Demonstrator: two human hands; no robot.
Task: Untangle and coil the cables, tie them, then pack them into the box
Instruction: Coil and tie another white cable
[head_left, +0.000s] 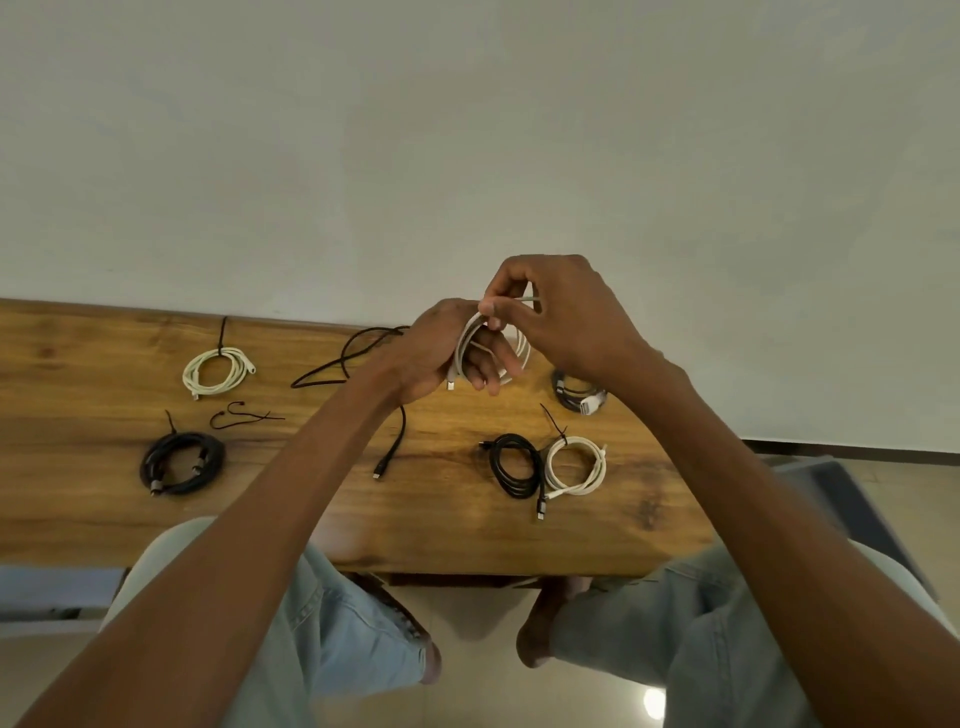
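Now, step: coiling white cable in air, above counter.
Left hand: fingers clamped around the loops, plug end hanging just below the palm.
Right hand: fingers pinch the free end, just above the left ones.
Do well: keep loops even, lay last turn flat, hold pinch tight.
Nearby: loose black cable under left wrist, uncoiled; tie well left.
Box: not visible.
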